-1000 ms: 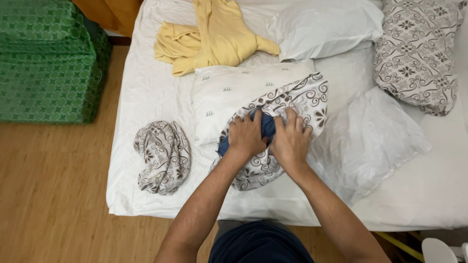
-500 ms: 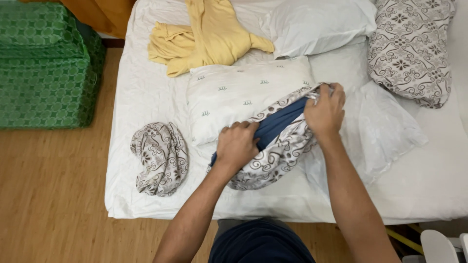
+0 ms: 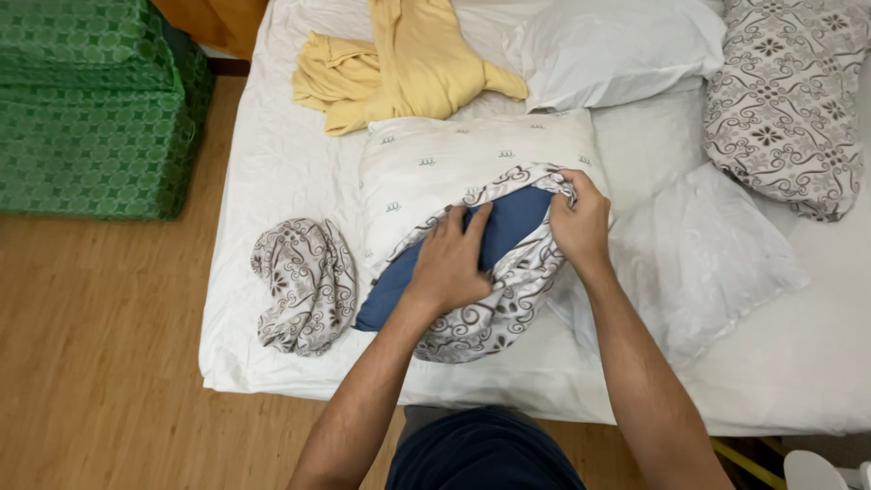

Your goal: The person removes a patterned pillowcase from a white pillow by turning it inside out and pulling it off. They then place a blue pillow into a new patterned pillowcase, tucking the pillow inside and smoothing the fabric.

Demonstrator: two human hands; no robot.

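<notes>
At frame centre, the blue pillow (image 3: 508, 227) is best pressed flat-fingered by the left hand (image 3: 451, 263) while the patterned case (image 3: 508, 299) hem is pinched taut by the right hand (image 3: 579, 222).

On white bed (image 3: 272, 163), L hand (image 3: 451, 263) flat on blue pillow (image 3: 508, 227) half inside swirl-print pillowcase (image 3: 494, 318), R hand (image 3: 578, 222) pinching case's open edge, w/ crumpled patterned cloth (image 3: 304, 281) just left, yellow garment (image 3: 408, 59) above.
</notes>
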